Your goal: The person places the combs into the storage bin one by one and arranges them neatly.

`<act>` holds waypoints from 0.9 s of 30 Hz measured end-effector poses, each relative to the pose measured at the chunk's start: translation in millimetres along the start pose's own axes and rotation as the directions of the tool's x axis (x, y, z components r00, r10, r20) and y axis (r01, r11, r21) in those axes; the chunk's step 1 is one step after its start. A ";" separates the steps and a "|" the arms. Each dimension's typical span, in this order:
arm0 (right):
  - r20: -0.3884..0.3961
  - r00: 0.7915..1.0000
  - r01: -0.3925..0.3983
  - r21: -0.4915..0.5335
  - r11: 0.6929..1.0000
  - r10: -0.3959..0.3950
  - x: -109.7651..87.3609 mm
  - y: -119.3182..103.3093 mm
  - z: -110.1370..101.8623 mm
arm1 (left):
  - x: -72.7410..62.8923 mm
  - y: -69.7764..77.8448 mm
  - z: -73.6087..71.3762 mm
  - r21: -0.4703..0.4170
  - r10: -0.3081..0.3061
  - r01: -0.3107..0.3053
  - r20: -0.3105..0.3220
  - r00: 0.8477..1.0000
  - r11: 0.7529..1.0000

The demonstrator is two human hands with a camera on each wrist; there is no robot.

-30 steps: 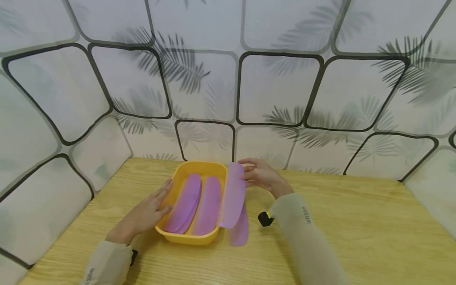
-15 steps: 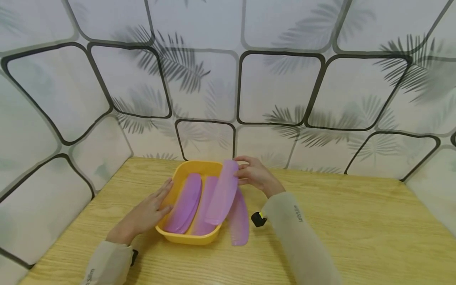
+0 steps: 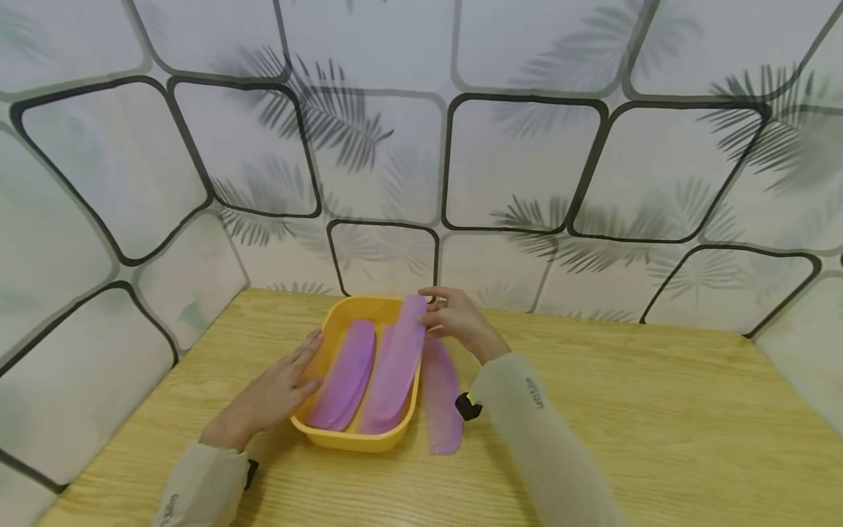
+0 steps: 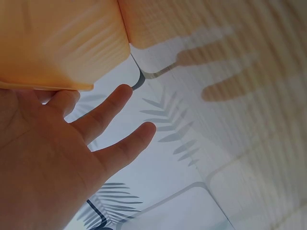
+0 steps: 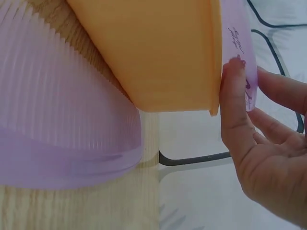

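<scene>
My right hand [image 3: 459, 320] pinches the far end of a purple comb [image 3: 403, 359] between thumb and fingers. This comb slants down into a yellow plastic tub [image 3: 352, 442], over another comb lying there. In the right wrist view the held comb [image 5: 238, 43] shows dark printing, and its end stands above the tub's rim. More purple combs [image 3: 345, 373] overlap in the left half of the tub. My left hand [image 3: 276, 391] rests against the tub's left rim, its fingers straight, as the left wrist view also shows. A loose purple comb [image 3: 443, 402] lies on the table just right of the tub.
The tub stands on a light wooden table [image 3: 632, 417]. Behind the table and along its left side hangs a pale wall covering [image 3: 514, 168] with dark outlines and leaf prints. A black wrist device [image 3: 468, 406] on the right sleeve sits close to the loose comb.
My right hand has moved left with the comb, from above the tub's right rim to inside it, and the comb has come down over the one below. The left hand has stayed in place.
</scene>
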State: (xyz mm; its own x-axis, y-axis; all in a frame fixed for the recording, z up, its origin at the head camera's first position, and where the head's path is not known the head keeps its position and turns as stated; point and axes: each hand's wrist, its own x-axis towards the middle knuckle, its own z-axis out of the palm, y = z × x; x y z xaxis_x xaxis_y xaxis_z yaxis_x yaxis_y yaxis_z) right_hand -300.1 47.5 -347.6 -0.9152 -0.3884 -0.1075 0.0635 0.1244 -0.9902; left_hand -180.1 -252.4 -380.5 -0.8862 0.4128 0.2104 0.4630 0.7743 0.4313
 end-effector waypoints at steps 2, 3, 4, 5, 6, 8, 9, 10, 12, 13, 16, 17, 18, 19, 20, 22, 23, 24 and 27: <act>0.001 1.000 0.019 -0.053 0.998 -0.019 -0.1 -2.3 3.0 | 0.5 -0.2 -0.1 0.002 0.004 -0.004 0.000 1.000 1.000; 0.003 0.999 0.033 -0.087 0.996 -0.033 -0.6 -3.5 4.3 | 0.8 -0.3 -0.1 0.003 0.005 -0.005 0.000 1.000 1.000; 0.004 0.999 0.050 -0.119 0.992 -0.050 -1.1 -4.6 5.7 | 1.0 -0.4 -0.1 0.005 0.007 -0.007 -0.001 1.000 1.000; 0.003 0.998 0.066 -0.154 0.986 -0.067 -2.3 -6.1 7.0 | 1.1 -0.5 -0.1 0.004 0.009 -0.009 -0.001 1.000 1.000; 0.001 0.997 0.078 -0.187 0.979 -0.080 -3.6 -7.4 8.0 | 1.0 -0.6 -0.2 0.005 0.009 -0.009 0.000 1.000 1.000; -0.019 0.994 0.100 -0.249 0.963 -0.108 -5.5 -8.8 8.9 | 0.9 -0.5 -0.3 0.003 0.007 -0.007 0.002 1.000 1.000; -0.034 0.992 0.106 -0.275 0.956 -0.119 -6.4 -9.1 8.6 | 0.8 -0.4 -0.4 0.002 0.006 -0.006 0.003 1.000 1.000; -0.049 0.991 0.107 -0.294 0.950 -0.127 -7.4 -9.4 7.8 | 0.7 -0.3 -0.5 0.000 0.004 -0.004 0.004 1.000 1.000; -0.077 0.989 0.101 -0.301 0.948 -0.129 -9.0 -9.5 4.5 | 0.7 -0.2 -0.5 -0.001 0.003 -0.003 0.006 1.000 1.000; -0.092 0.988 0.094 -0.296 0.950 -0.127 -9.8 -9.4 2.3 | 0.7 -0.4 -0.4 -0.001 0.003 -0.003 0.006 1.000 1.000; -0.120 0.988 0.061 -0.256 0.965 -0.094 -12.6 -8.5 -4.7 | 0.8 -1.1 -0.1 0.001 0.008 -0.008 0.005 1.000 1.000; -0.126 0.989 0.044 -0.234 0.971 -0.075 -13.6 -8.1 -7.0 | 0.8 -1.5 0.0 0.002 0.013 -0.013 0.003 1.000 1.000; -0.134 0.990 0.024 -0.215 0.976 -0.054 -14.4 -7.5 -9.0 | 0.5 -1.8 -0.2 0.003 0.016 -0.016 0.002 1.000 1.000; -0.138 0.990 0.000 -0.194 0.981 -0.028 -15.3 -7.0 -10.8 | 0.3 -2.1 -0.5 0.004 0.020 -0.020 0.000 1.000 1.000; -0.141 0.990 -0.022 -0.175 0.984 -0.003 -16.0 -6.2 -12.4 | 0.0 -2.1 -0.9 0.006 0.021 -0.021 -0.001 1.000 1.000; -0.138 0.989 -0.065 -0.148 0.987 0.044 -17.2 -4.4 -16.5 | -0.4 -2.1 -1.5 0.008 0.022 -0.022 -0.001 1.000 1.000; -0.137 0.989 -0.084 -0.142 0.986 0.064 -17.7 -3.7 -18.8 | -0.5 -2.1 -1.6 0.006 0.021 -0.021 0.000 1.000 1.000; -0.134 0.988 -0.100 -0.141 0.985 0.081 -18.5 -3.1 -21.1 | -0.5 -1.9 -1.6 0.003 0.019 -0.019 0.001 1.000 1.000; -0.128 0.984 -0.143 -0.151 0.978 0.124 -22.2 -1.7 -29.1 | 0.4 -1.3 -0.9 -0.005 0.015 -0.015 0.005 1.000 1.000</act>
State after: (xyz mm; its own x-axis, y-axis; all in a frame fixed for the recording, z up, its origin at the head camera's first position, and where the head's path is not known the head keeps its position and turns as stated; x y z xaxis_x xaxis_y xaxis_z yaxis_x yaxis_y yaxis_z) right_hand -291.4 82.4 -340.9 -0.9436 -0.2497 -0.2173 0.1331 0.3149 -0.9398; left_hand -181.1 -253.6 -380.2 -0.8790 0.4269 0.2124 0.4763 0.7657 0.4322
